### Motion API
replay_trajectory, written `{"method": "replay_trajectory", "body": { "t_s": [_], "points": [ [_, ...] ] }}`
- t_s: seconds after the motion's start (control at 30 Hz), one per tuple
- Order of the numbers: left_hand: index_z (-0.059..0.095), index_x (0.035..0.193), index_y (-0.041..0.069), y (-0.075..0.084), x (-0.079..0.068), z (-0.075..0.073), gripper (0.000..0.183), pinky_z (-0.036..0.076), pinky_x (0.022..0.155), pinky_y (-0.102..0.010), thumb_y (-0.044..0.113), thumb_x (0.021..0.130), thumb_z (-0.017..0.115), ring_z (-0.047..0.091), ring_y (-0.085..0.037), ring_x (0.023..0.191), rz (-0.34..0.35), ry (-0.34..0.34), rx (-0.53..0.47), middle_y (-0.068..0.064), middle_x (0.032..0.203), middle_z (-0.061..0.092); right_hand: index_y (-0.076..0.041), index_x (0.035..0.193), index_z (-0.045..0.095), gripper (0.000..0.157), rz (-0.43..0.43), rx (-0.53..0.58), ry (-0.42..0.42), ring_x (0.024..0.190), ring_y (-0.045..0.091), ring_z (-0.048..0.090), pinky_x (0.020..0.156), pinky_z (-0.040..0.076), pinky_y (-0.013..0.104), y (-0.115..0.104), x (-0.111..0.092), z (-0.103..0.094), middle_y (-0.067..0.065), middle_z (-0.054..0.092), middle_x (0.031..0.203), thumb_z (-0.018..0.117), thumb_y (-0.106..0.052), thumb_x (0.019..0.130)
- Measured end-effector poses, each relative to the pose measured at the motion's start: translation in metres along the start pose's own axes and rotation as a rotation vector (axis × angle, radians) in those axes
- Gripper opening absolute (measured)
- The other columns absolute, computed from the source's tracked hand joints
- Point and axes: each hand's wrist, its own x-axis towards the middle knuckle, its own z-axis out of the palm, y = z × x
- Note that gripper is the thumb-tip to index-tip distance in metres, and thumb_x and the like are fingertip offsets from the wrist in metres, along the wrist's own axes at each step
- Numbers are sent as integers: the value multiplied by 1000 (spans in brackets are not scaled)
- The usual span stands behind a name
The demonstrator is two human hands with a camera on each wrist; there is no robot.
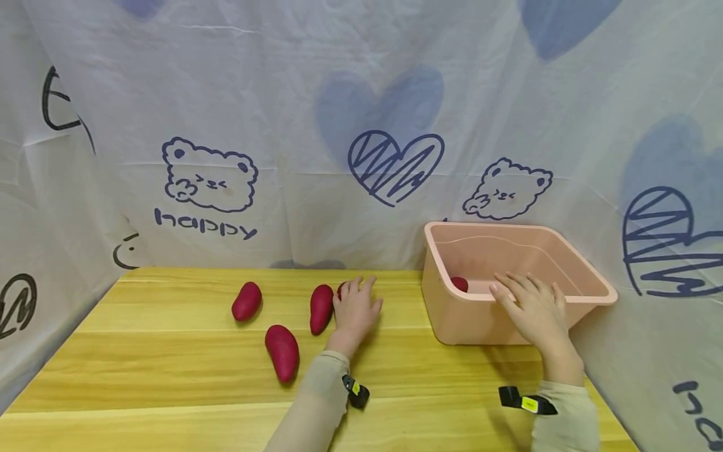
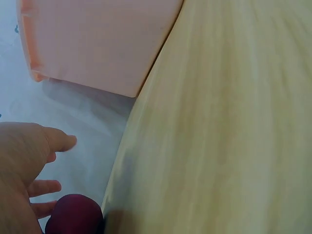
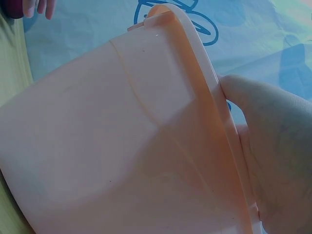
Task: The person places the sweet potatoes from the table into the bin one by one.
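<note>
Now we have both hands down on the counter (image 1: 169, 376), with the pink tub (image 1: 452, 314) as our landmark. Our right hand (image 1: 533, 311) rests on the tub's near rim, fingers fairly straight and reaching over the edge; the right wrist view shows the palm pressed against the rim, not curled around it. One red sweet potato (image 1: 460, 284) already lies inside the tub, near its left wall.

Just left of the tub, our left hand (image 1: 354, 309) lies over another sweet potato (image 1: 341, 290), of which only a small red edge peeks out by the fingers. The left wrist view shows the fingers relaxed and spread, with that red piece under the fingertips, touching but not gripped. Three more lie further left of the tub: one (image 1: 321, 307) just beside the left hand, one (image 1: 282, 351) nearer to us, and one (image 1: 246, 301) furthest away.

We judge a few risks from here. The piece under our left hand sits close to the counter's back edge, beside the cloth backdrop (image 1: 361, 125); a careless push with flat fingers could roll it off behind. The one beside the hand could be knocked as the fingers close. Our right hand only leans on the rim, so a heavy press might tip or slide the tub.
</note>
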Motion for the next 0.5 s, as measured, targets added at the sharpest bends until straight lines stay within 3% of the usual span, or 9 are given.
{"method": "replay_trajectory", "body": {
  "t_s": [0.23,0.5],
  "points": [
    [54,138,22,-1,-2,2,49,38,106,-62,20,91,68,42,-34,136,46,44,-2,-12,144,49,-17,143,49,62,0,2,5,139,46,27,109,6,72,0,0,0,19,44,148,30,-58,101],
    [60,131,15,-7,-3,3,47,47,102,-50,4,86,68,44,-36,134,75,117,-29,-18,141,49,-17,143,49,62,4,5,-3,140,46,27,109,5,72,-2,0,-2,19,43,149,30,-58,100]
  ]
}}
